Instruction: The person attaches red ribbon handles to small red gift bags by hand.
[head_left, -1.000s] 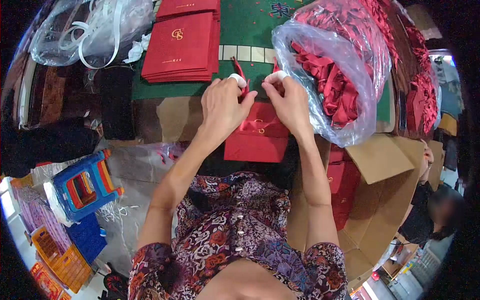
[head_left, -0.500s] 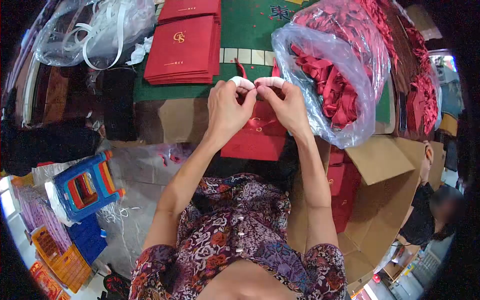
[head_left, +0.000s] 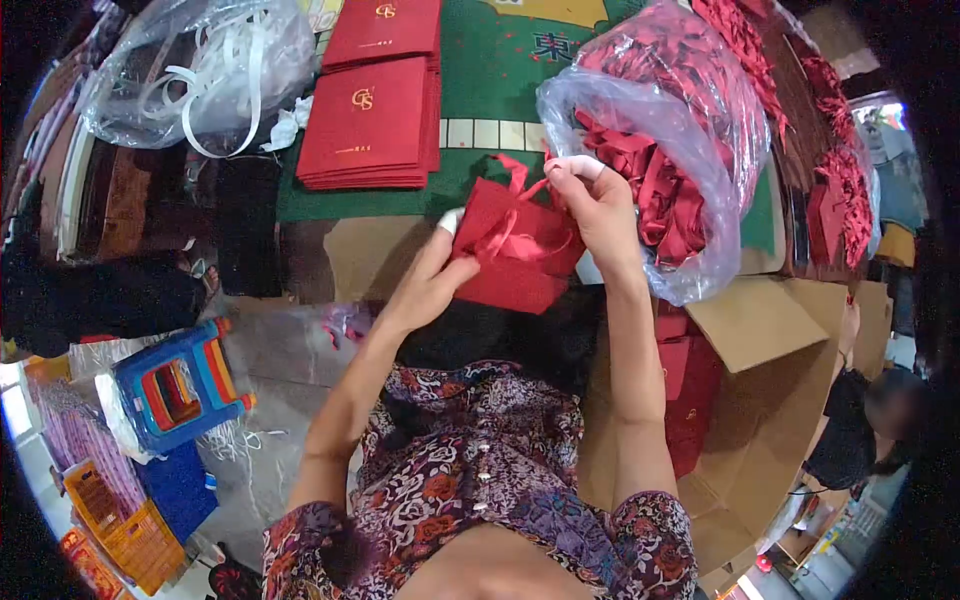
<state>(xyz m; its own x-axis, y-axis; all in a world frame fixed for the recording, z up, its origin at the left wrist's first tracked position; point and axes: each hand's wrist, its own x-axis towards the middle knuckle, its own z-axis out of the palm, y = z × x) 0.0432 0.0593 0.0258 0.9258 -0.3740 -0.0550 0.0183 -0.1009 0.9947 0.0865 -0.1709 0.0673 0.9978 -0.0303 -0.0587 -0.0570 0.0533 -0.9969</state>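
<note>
The right hand (head_left: 600, 205) pinches the thin red ribbon handle (head_left: 520, 180) at the top of a small flat red paper gift bag (head_left: 515, 250). The fingers are closed tight on the ribbon, so the bag hangs up off the table, tilted, just in front of the person's chest. A white rubber cap sits on one fingertip, likely so the slippery ribbon does not slide out.

The left hand (head_left: 430, 285) is lower down. Its fingers press on the bag's left edge and its thumb is behind, so it has the bag gripped too. It holds the side, probably to keep the bag from swinging while the other hand works the ribbon. This hand also wears a white cap on 1 finger.

Just to the right of the bag is a big clear plastic sack full of red ribbons (head_left: 660, 150). Its mouth faces the person, close by the right hand, so it looks easy to reach into.

On the green table mat (head_left: 480, 70) lie 2 neat stacks of flat red bags with gold letters (head_left: 375, 125), well apart from the hands. Further left is a clear plastic bag of white straps (head_left: 200, 70).

An open brown cardboard box (head_left: 760, 400) stands low on the right with more red bags inside. A blue plastic stool (head_left: 175, 385) sits on the floor to the left.
</note>
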